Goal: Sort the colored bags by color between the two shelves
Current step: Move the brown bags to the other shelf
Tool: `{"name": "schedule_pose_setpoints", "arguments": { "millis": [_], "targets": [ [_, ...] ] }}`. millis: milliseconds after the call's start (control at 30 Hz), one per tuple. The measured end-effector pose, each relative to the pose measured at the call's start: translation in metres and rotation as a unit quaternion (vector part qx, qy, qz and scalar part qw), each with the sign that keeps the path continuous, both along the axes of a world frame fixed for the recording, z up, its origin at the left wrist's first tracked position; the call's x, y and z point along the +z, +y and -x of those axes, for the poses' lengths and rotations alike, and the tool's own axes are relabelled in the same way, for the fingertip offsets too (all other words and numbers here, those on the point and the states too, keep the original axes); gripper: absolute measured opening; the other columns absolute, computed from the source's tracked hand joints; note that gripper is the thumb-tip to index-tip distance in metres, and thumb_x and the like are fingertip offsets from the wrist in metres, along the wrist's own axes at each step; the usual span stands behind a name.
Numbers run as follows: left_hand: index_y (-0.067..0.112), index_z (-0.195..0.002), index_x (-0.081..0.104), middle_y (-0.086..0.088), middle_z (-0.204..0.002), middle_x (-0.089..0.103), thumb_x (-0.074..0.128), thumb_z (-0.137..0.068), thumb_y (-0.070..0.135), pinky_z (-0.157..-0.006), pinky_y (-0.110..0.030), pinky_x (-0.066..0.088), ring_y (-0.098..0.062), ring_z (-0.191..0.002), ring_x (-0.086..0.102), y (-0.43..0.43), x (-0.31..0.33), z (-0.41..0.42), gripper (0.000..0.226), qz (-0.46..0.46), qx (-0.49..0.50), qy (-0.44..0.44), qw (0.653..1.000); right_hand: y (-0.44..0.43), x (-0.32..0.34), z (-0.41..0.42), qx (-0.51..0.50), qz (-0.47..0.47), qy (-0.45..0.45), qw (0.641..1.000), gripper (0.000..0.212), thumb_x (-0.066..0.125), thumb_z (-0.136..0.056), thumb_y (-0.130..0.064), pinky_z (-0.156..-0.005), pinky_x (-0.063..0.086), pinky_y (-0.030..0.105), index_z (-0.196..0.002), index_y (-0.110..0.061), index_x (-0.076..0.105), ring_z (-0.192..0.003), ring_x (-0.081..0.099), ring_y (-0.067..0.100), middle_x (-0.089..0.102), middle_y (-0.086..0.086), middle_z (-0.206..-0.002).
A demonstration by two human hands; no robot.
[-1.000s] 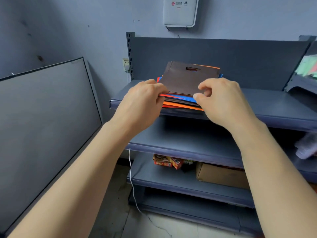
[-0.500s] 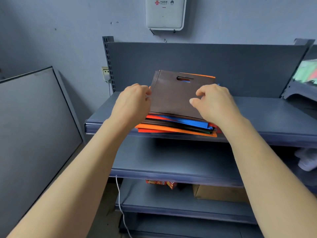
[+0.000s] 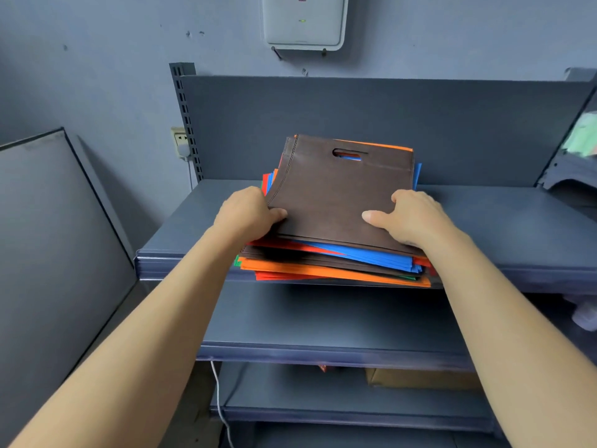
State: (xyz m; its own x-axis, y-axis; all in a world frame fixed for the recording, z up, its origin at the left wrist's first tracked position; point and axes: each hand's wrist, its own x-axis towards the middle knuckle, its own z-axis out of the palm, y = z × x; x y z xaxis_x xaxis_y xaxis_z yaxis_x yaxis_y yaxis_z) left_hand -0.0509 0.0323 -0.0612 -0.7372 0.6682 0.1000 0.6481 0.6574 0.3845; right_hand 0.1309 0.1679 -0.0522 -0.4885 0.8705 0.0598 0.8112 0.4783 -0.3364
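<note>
Sorting is judged barely begun: orange, red, blue, green and brown bags are heaped in one mixed stack [image 3: 323, 270] at the front edge of the top shelf [image 3: 504, 221], slightly overhanging it. The top brown bag [image 3: 342, 195], a flat, matte, stitched fabric rectangle with an oval handle slot, is pinched near its front corners by the left hand [image 3: 248, 211] and right hand [image 3: 410, 218], thumbs above, fingers curled under.

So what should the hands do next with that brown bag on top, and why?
Probably lift the brown bag off the pile. The left hand and right hand grip its side edges, it lies on top, and mixed orange, blue and red bags sit beneath it, unsorted.
</note>
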Motion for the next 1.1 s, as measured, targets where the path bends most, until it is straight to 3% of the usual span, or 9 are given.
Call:
{"name": "schedule_pose_setpoints", "arguments": {
  "millis": [100, 267, 367, 433, 500, 600, 700, 900, 1100],
  "targets": [
    [0.011, -0.06, 0.035, -0.005, -0.062, 0.042, 0.06, -0.088, 0.041, -0.056, -0.032, 0.034, -0.03, -0.071, 0.045, 0.004, 0.0, -0.001, 0.048, -0.005, 0.015, 0.0, 1.0, 0.009, -0.001, 0.002, 0.014, 0.027, 0.0, 1.0, 0.07, 0.055, -0.084, -0.06, -0.092, 0.042, 0.041, -0.131, -0.009, 0.046, -0.121, 0.046, 0.034, 0.047, 0.014, -0.135],
    [0.013, -0.059, 0.037, -0.021, -0.088, 0.06, 0.061, -0.085, 0.045, -0.077, -0.038, 0.045, -0.038, -0.096, 0.055, 0.012, -0.001, -0.001, 0.048, -0.001, 0.028, -0.017, 0.999, 0.018, 0.004, 0.004, 0.033, 0.042, 0.0, 0.999, 0.063, 0.06, -0.087, -0.048, -0.08, 0.04, 0.032, -0.13, -0.004, 0.047, -0.114, 0.052, 0.031, 0.051, 0.014, -0.13],
    [0.013, -0.062, 0.043, -0.012, -0.07, 0.052, 0.066, -0.081, 0.043, -0.08, -0.037, 0.045, -0.037, -0.095, 0.057, 0.014, 0.001, -0.001, 0.042, -0.007, 0.031, -0.024, 0.999, 0.022, 0.005, 0.004, 0.041, 0.057, 0.004, 0.998, 0.065, 0.06, -0.087, -0.047, -0.078, 0.039, 0.031, -0.133, -0.004, 0.045, -0.115, 0.052, 0.03, 0.05, 0.014, -0.132],
    [0.009, -0.078, 0.056, -0.008, -0.075, 0.056, 0.069, -0.08, 0.039, -0.081, -0.037, 0.044, -0.036, -0.097, 0.057, 0.015, 0.003, -0.004, 0.032, -0.013, 0.024, -0.027, 0.999, 0.023, 0.005, 0.003, 0.048, 0.059, 0.007, 0.997, 0.065, 0.061, -0.087, -0.046, -0.078, 0.037, 0.03, -0.135, -0.004, 0.043, -0.116, 0.051, 0.03, 0.048, 0.014, -0.135],
    [0.005, -0.102, 0.06, -0.014, -0.101, 0.063, 0.073, -0.079, 0.029, -0.079, -0.034, 0.043, -0.035, -0.101, 0.057, 0.017, 0.007, -0.008, 0.036, -0.036, 0.022, -0.025, 0.999, 0.025, 0.004, 0.002, 0.056, 0.053, 0.007, 0.997, 0.066, 0.06, -0.087, -0.047, -0.077, 0.036, 0.03, -0.134, -0.005, 0.043, -0.117, 0.05, 0.03, 0.047, 0.014, -0.137],
    [0.001, -0.108, 0.055, -0.018, -0.11, 0.06, 0.066, -0.081, 0.01, -0.072, -0.031, 0.039, -0.036, -0.101, 0.055, 0.022, 0.011, -0.02, 0.031, -0.055, -0.001, 0.027, 0.998, 0.028, 0.002, 0.001, 0.058, 0.047, 0.005, 0.997, 0.067, 0.059, -0.086, -0.05, -0.077, 0.036, 0.03, -0.134, -0.006, 0.042, -0.117, 0.05, 0.03, 0.043, 0.014, -0.139],
    [0.004, -0.113, 0.053, -0.018, -0.115, 0.055, 0.051, -0.081, 0.0, -0.077, -0.035, 0.041, -0.039, -0.103, 0.053, 0.025, 0.011, -0.032, 0.033, -0.035, -0.085, 0.091, 0.992, 0.033, 0.002, -0.002, 0.051, 0.047, 0.005, 0.998, 0.068, 0.059, -0.086, -0.051, -0.079, 0.038, 0.031, -0.135, -0.006, 0.041, -0.118, 0.049, 0.03, 0.042, 0.015, -0.139],
    [0.015, -0.135, 0.044, -0.012, -0.125, 0.057, 0.038, -0.086, -0.002, -0.085, -0.038, 0.044, -0.036, -0.112, 0.053, 0.027, 0.011, -0.053, 0.052, 0.082, -0.166, 0.185, 0.965, 0.034, 0.005, -0.003, 0.055, 0.043, 0.0, 0.998, 0.066, 0.06, -0.087, -0.048, -0.081, 0.038, 0.031, -0.133, -0.004, 0.042, -0.118, 0.049, 0.031, 0.043, 0.016, -0.138],
    [0.018, -0.131, 0.048, -0.013, -0.123, 0.058, 0.036, -0.086, -0.004, -0.085, -0.037, 0.043, -0.035, -0.11, 0.053, 0.02, 0.015, -0.059, 0.052, 0.098, -0.191, 0.195, 0.957, 0.032, 0.008, -0.004, 0.045, 0.04, -0.002, 0.998, 0.067, 0.063, -0.085, -0.045, -0.085, 0.039, 0.033, -0.134, -0.004, 0.041, -0.12, 0.047, 0.032, 0.042, 0.017, -0.139]
  ]
}}
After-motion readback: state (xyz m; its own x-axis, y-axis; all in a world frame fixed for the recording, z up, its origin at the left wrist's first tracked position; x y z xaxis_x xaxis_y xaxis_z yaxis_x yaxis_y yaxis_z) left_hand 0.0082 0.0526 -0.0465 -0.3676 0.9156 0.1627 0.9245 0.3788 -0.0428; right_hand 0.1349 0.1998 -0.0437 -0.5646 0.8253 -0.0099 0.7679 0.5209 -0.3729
